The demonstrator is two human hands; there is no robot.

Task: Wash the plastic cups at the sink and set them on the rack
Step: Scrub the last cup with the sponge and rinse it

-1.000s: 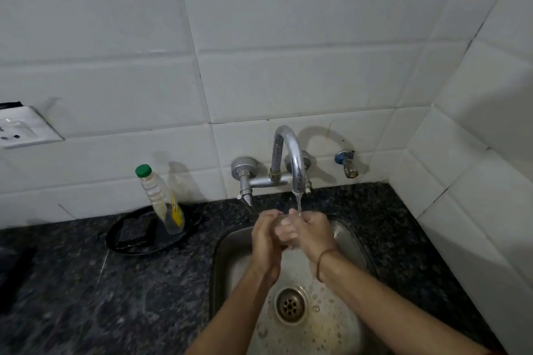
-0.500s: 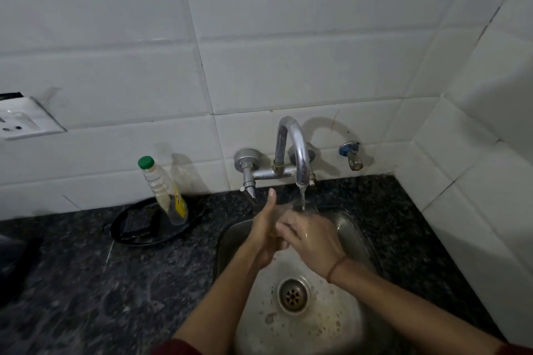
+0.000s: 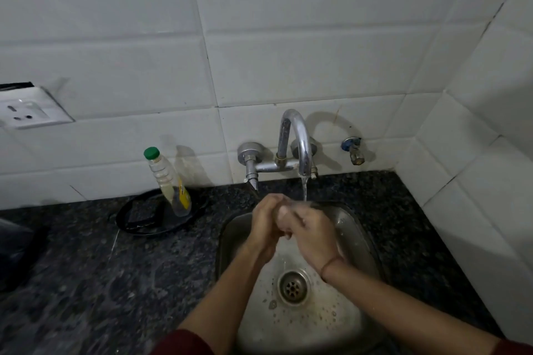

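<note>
My left hand [image 3: 266,220] and my right hand [image 3: 313,235] are pressed together over the steel sink [image 3: 356,235]. They are just under the thin stream of water from the curved chrome tap [image 3: 297,141]. The left hand's fingers curl around the right hand's fingertips. I see no plastic cup in either hand or anywhere else in view, and no rack shows. The sink bowl is wet, with the round drain [image 3: 293,287] below my wrists.
A clear bottle with a green cap [image 3: 168,181] leans on a black round lid [image 3: 157,217] on the dark granite counter [image 3: 115,268], left of the sink. A small valve [image 3: 353,150] juts from the tiled wall. A wall socket [image 3: 26,109] sits at far left.
My left hand was flat and upright against the right half a second ago; it has now curled around the right hand's fingers. The water keeps running.
</note>
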